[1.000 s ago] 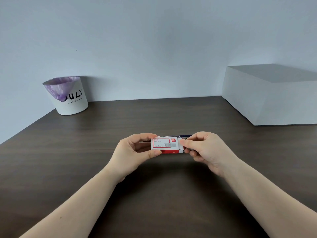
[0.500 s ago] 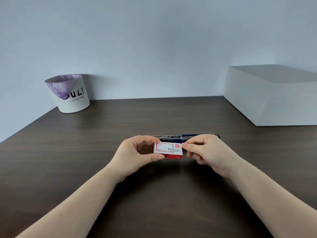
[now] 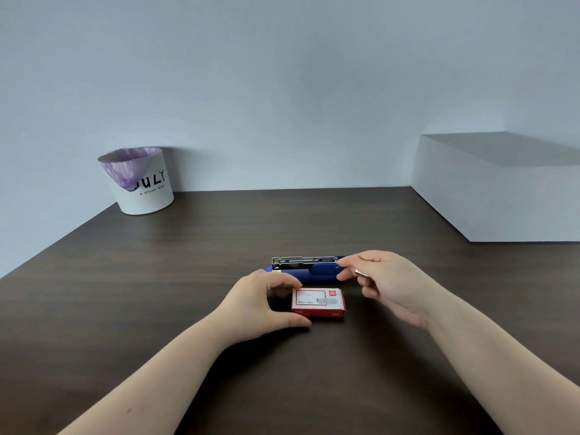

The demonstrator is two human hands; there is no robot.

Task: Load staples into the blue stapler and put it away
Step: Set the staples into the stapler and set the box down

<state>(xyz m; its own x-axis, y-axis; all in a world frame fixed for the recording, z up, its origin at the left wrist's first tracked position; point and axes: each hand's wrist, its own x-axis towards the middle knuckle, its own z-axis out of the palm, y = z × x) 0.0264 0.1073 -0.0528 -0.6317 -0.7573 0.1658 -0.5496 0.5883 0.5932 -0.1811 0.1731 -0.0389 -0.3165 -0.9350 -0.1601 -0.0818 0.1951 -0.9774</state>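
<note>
Half a second ago we held the little staple box point(image 3: 318, 303) up in both hands, in front of the stapler. Now the box lies flat on the worktop point(image 3: 157, 309), and our left hand point(image 3: 262, 304) curls around its left end with thumb and fingers apart, close to the box or just touching it; we cannot tell which. Our right hand point(image 3: 384, 284) has let go of the box and moved up and away from it. Its thumb and first finger are pinched together on a small shiny piece point(image 3: 360, 272), which we think is a strip of staples taken out of the box. So we think the taking-out part is done and the putting-in part comes next. The blue stapler point(image 3: 306, 271) lies on the worktop just past the box, behind our left fingers and right beside the tips of our right fingers. It is long and dark blue, and it lies sideways in front of us. Its top is open, so we can see the silver metal track where the staples go. The track looks ready, but we cannot see whether any staples are in it. Our right hand only has a short way to go to reach it.
</note>
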